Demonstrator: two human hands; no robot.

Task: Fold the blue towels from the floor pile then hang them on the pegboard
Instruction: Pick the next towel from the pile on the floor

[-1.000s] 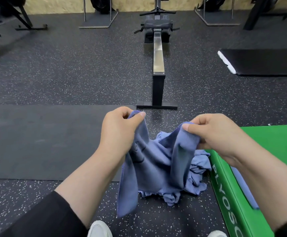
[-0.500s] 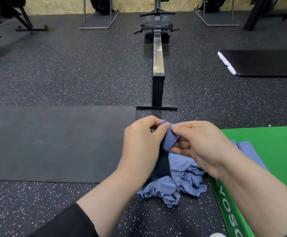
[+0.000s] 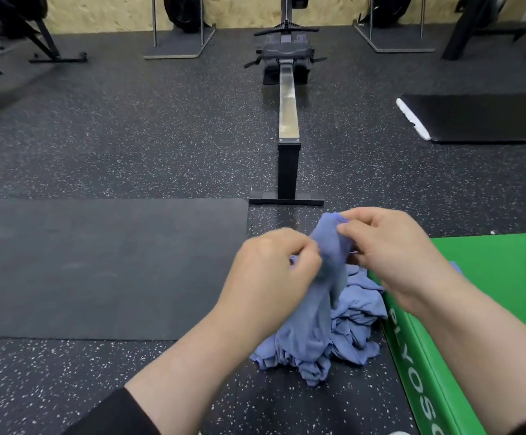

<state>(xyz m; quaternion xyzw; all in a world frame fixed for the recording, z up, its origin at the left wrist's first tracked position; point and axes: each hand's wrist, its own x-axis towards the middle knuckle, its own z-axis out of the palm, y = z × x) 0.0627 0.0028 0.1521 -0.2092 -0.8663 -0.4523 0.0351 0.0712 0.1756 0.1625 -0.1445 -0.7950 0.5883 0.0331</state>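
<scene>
Both the left hand and right hand pinched one blue towel, each grip clamped on it, above the floor pile beside the green box.

A blue towel hangs bunched and lifted above the floor. Under it, the pile of towels lies crumpled on the floor beside a green box.

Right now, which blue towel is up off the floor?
The blue towel pinched by the left hand and right hand; the towel pile lies crumpled on the floor.
</scene>
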